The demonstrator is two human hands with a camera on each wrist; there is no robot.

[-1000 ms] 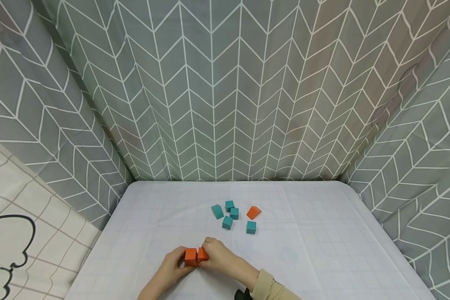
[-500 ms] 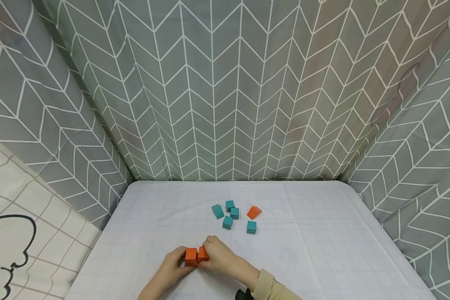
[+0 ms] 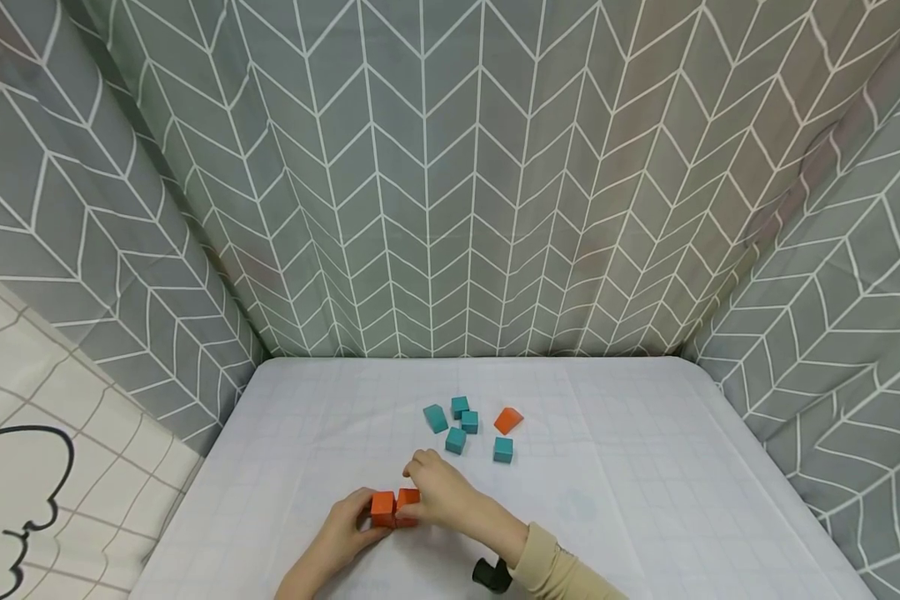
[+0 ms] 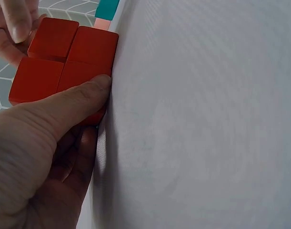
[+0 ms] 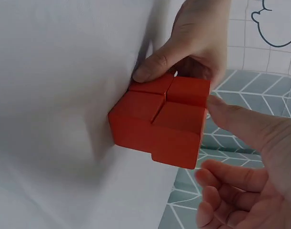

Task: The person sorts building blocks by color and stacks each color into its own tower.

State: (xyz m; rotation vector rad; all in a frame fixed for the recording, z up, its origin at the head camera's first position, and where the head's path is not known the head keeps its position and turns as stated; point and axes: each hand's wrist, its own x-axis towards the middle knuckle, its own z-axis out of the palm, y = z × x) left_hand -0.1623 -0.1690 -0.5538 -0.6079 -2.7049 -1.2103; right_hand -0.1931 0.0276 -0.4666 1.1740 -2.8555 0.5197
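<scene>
Several orange-red blocks (image 3: 383, 508) stand stacked in two columns side by side at the table's near side. My left hand (image 3: 341, 533) grips the left column; in the left wrist view its thumb (image 4: 88, 95) lies across a lower block's face. Beside the right column is my right hand (image 3: 450, 500), fingers spread apart. In the right wrist view its thumb tip (image 5: 219, 106) is at the edge of an upper block (image 5: 181, 117), and I cannot tell whether they touch. That upper block juts slightly past the one below it.
Several teal blocks (image 3: 455, 440) lie loosely grouped beyond the hands, with one orange block (image 3: 507, 420) to their right. A black object (image 3: 491, 575) is by the right wrist. Patterned grey curtains (image 3: 450, 208) surround the white table (image 3: 645, 500).
My right hand's fingers have loosened from the right-hand blocks and lifted, and the hand has shifted slightly right. The left hand keeps its hold. The loose blocks stay put.
</scene>
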